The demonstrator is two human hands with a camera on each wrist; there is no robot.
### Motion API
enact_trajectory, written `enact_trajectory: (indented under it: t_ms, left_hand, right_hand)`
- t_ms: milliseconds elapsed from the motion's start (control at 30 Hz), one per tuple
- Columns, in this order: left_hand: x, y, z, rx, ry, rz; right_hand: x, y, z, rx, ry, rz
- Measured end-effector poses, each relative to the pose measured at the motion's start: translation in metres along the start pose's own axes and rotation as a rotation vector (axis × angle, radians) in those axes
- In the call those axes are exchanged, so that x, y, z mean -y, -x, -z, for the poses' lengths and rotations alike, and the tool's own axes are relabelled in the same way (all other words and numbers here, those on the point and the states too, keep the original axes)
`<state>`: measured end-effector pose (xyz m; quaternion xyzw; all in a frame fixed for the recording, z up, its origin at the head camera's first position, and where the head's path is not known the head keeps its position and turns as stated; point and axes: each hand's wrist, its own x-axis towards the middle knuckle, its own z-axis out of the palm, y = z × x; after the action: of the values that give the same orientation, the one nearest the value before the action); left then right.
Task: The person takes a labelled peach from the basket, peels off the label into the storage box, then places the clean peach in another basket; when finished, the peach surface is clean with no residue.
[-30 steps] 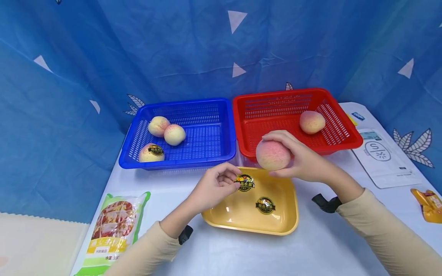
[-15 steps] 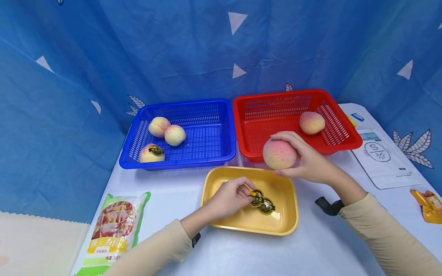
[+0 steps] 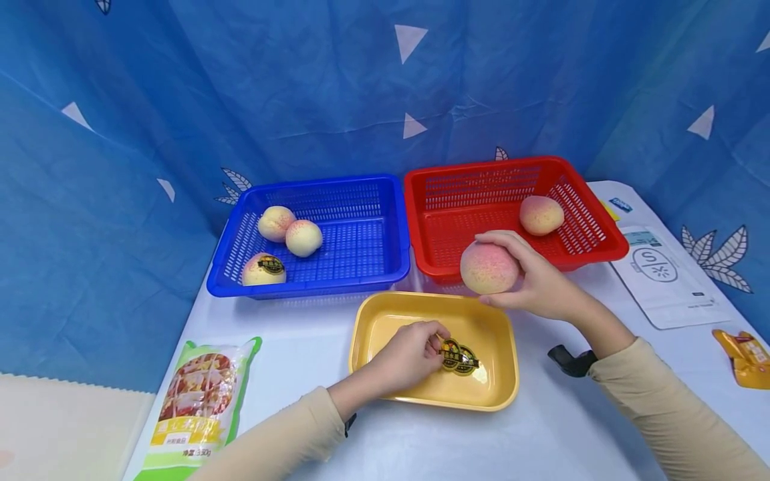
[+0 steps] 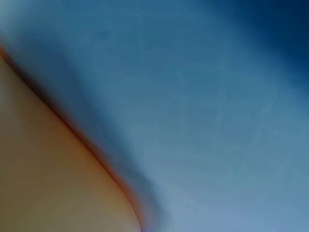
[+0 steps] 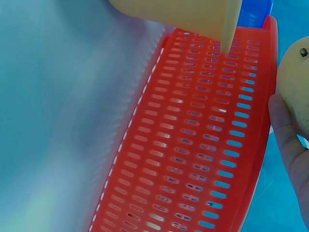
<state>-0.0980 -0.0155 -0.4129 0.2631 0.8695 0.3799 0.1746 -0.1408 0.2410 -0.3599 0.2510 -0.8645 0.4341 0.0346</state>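
Note:
My right hand (image 3: 535, 284) grips a pink-and-cream peach (image 3: 488, 267) above the yellow tray's far edge, in front of the red basket. In the right wrist view, part of the peach (image 5: 295, 87) shows at the right edge with a finger against it. Over the yellow tray (image 3: 391, 304), my left hand (image 3: 410, 355) pinches a round black-and-gold sticker (image 3: 448, 356) at its fingertips. That sticker overlaps a second such sticker (image 3: 466, 361) on the tray floor. The left wrist view is blurred and shows no fingers.
A blue basket (image 3: 355, 284) with several peaches, one bearing a sticker, stands behind on the left. Beside it the red basket (image 3: 448, 200) holds one peach (image 3: 541, 215). A food bag (image 3: 198, 401) lies left; a white pouch (image 3: 670, 277) and an orange packet (image 3: 748, 357) lie right.
My left hand has moved right and nearer, down into the yellow tray with the sticker, beside the other one. The right hand has shifted slightly right with the peach.

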Motion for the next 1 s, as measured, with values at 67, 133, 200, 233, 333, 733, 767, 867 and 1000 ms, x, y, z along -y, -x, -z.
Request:
enact_trajectory:
  t_ms: [67,133,200,233,333,733,767,867,1000]
  left_hand:
    - [0.0,0.002,0.0,0.001,-0.077,-0.014]
    - [-0.001,0.004,0.001,0.004,-0.149,-0.018]
    - [-0.002,0.006,0.001,0.003,-0.207,-0.024]
    - [-0.003,0.006,0.001,0.0,-0.228,-0.027]
    - [-0.005,0.009,0.003,-0.011,-0.265,-0.047]
    - [-0.014,0.022,0.029,-0.1,-0.222,-0.027]
    - [-0.014,0.023,0.032,-0.114,-0.215,-0.024]
    - [-0.012,0.026,0.043,-0.162,-0.186,-0.018]
    - [-0.004,0.028,0.054,-0.232,-0.145,0.0]
  right_hand:
    - [-0.001,0.0,0.0,-0.008,-0.012,-0.009]
    - [-0.001,-0.001,0.001,-0.018,-0.04,-0.021]
    - [-0.001,-0.002,0.002,-0.032,-0.067,-0.036]
    - [-0.001,-0.003,0.003,-0.04,-0.078,-0.041]
    - [-0.003,-0.007,0.007,-0.066,-0.095,-0.042]
    - [-0.032,-0.035,0.036,-0.097,0.063,-0.179]
    - [-0.037,-0.038,0.039,-0.09,0.079,-0.205]
    - [-0.048,-0.046,0.046,-0.052,0.148,-0.281]
    - [-0.061,-0.057,0.052,0.023,0.259,-0.344]
